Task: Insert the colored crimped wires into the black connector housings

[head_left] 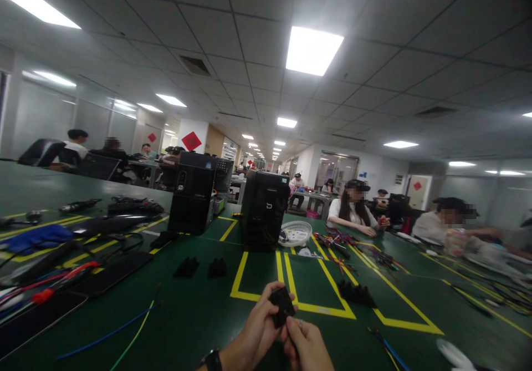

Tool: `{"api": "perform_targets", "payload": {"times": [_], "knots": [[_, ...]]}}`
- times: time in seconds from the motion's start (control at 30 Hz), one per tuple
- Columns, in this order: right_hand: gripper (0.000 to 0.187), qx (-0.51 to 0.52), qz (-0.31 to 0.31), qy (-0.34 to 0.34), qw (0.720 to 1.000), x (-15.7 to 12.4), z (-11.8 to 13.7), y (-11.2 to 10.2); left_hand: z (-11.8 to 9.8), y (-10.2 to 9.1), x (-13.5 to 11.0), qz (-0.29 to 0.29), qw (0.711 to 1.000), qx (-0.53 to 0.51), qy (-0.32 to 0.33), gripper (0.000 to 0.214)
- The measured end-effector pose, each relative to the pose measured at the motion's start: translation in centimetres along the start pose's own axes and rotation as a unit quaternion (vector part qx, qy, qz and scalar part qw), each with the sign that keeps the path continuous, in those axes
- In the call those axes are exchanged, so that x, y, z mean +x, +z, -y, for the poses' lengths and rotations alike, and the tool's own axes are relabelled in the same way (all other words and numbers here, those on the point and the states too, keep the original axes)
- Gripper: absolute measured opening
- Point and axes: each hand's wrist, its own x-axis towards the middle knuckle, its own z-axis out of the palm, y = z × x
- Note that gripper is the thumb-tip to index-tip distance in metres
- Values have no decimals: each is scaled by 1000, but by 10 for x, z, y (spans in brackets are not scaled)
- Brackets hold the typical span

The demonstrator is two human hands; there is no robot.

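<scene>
My left hand [260, 318], with a dark watch at the wrist, holds up a small black block-shaped piece [283, 304] between thumb and fingers. Just below and to the right, my right hand [305, 343] is closed in a pinch against the block's lower edge. Whatever lies inside that pinch is hidden by the fingers. Similar dark toothed pieces lie on the green table: one [187, 267] and another [217, 267] to the left, and a longer row [356, 293] to the right. A blue wire [106, 335] and a green wire [135, 336] lie at the front left.
Two black computer towers [192, 193] [265, 210] stand ahead. Beside them sits a white basket [296, 232], with bundled coloured wires [338, 246] farther right. Tools, cables and a blue cloth-like item [37, 238] crowd the left. Co-workers sit along the right side.
</scene>
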Motion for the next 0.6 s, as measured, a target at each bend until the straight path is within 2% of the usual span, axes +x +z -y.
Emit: {"api": "perform_targets", "payload": {"times": [0.13, 0.37, 0.6], "knots": [[61, 7, -3, -7, 1000, 3, -4, -1, 2, -1, 1, 4, 1000, -7, 6, 46], [61, -9, -12, -10, 1000, 4, 2, 3, 3, 0, 2, -24, 999, -6, 21, 49], [62, -9, 26, -14, 1000, 4, 2, 1, 11, -12, 8, 24, 996, 62, 60, 55]]}}
